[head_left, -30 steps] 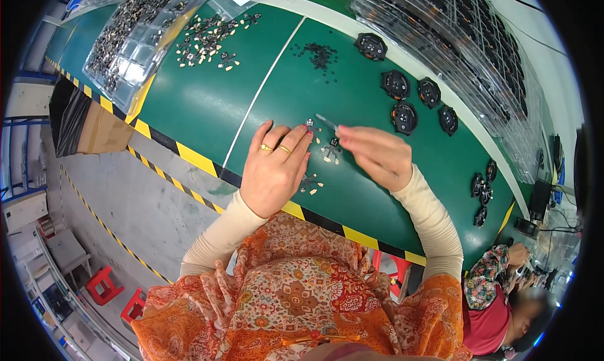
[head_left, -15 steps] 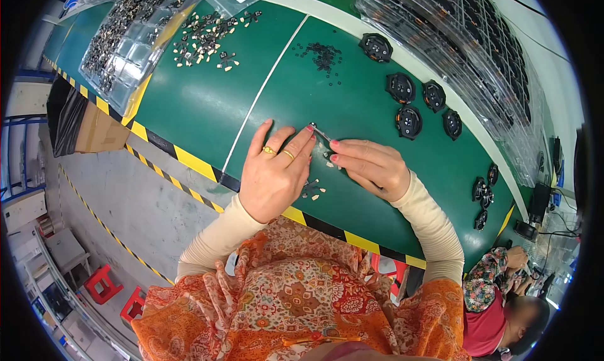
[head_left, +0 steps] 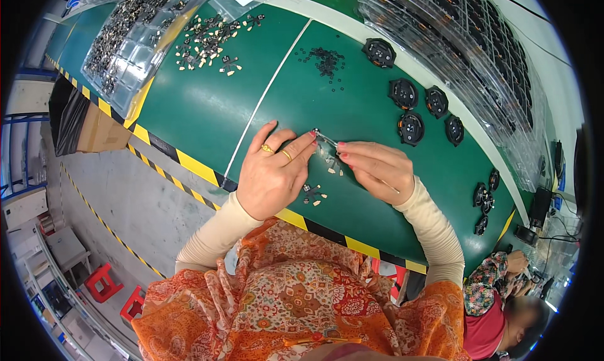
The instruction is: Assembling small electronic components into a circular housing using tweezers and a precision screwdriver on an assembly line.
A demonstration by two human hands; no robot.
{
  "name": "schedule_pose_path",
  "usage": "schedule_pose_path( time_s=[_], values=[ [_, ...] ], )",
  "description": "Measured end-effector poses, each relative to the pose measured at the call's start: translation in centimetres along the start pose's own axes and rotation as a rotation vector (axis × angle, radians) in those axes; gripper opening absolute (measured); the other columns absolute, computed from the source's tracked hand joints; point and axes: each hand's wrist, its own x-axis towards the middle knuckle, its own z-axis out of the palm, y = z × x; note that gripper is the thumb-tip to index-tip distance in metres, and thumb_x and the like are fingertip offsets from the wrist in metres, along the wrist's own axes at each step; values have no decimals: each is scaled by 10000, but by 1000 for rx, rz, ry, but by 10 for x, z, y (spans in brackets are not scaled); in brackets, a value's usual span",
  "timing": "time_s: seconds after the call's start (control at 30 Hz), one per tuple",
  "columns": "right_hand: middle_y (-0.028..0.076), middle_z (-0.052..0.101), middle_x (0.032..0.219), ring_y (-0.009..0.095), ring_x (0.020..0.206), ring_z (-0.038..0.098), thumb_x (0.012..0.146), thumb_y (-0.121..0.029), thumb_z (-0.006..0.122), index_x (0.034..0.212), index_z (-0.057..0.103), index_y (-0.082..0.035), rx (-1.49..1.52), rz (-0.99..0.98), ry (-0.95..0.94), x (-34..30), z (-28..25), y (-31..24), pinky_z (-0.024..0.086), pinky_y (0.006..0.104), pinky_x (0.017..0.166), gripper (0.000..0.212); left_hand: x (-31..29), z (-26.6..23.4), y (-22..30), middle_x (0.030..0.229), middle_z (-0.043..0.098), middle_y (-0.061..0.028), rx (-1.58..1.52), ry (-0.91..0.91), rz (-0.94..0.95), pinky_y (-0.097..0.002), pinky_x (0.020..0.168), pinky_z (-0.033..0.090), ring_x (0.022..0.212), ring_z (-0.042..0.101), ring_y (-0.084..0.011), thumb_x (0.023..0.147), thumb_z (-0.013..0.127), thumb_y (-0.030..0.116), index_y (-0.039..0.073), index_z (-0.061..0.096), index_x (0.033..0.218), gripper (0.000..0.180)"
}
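My left hand [head_left: 274, 175], with two gold-coloured rings, is bent over the green table, and its fingertips hold a small dark part [head_left: 316, 130]. Its thumb is mostly hidden. From the right, my right hand [head_left: 380, 169] grips a thin metal pick-like tool [head_left: 328, 138] in its fingertips. The tool's tip meets the small dark part, and its other end sticks out below the palm. Small black-and-beige pieces [head_left: 335, 166] lie between the hands. A few more such pieces [head_left: 312, 194] lie beside my left hand, near the table edge.
Tiny black pieces [head_left: 327, 61] are scattered ahead; black-and-beige parts [head_left: 211, 40] and a clear compartment tray [head_left: 126, 103] lie far left. Round black housings [head_left: 410, 128] stand to the right, before stacked clear trays [head_left: 453, 71]. Another person [head_left: 487, 317] sits at lower right.
My right hand has shifted slightly right and turned, so the tool's rear end now shows below it. More of the pieces between the hands is visible. My left hand has barely moved.
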Motion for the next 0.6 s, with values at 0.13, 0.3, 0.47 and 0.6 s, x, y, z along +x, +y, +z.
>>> schedule_pose_path(
  time_s=[0.13, 0.3, 0.47, 0.6],
  values=[
    [210, 698, 1122, 331, 986, 712, 765, 133, 628, 1041, 690, 45, -16, 42, -14, 1, 1, -2, 585, 365, 805, 296, -1, 0, -1, 1208, 675, -36, 7, 4, 2, -490, 1058, 409, 1045, 583, -235, 733, 686, 36, 29, 732, 1025, 296],
    [206, 703, 1109, 319, 967, 716, 770, 133, 625, 1041, 692, 45, -1, 27, 0, -1, 0, 0, 585, 358, 797, 293, 1, 0, -1, 1203, 675, -38, 2, -2, 6, -487, 1056, 412, 1044, 584, -232, 736, 683, 37, 31, 731, 1034, 303],
    [197, 709, 1098, 311, 954, 718, 782, 131, 622, 1042, 701, 38, -14, 35, 17, 0, 0, -1, 585, 351, 787, 286, 0, 0, -1, 1200, 674, -45, 4, -5, 14, -486, 1056, 414, 1044, 584, -233, 733, 685, 37, 30, 725, 1051, 321],
    [201, 699, 1120, 289, 984, 710, 839, 116, 597, 1046, 692, 65, -14, 138, 99, 1, -3, -2, 575, 349, 833, 234, -1, -1, -2, 1199, 673, -47, 14, 5, 19, -481, 1055, 419, 1053, 584, -238, 736, 684, 35, 29, 722, 1053, 320]
  ],
)
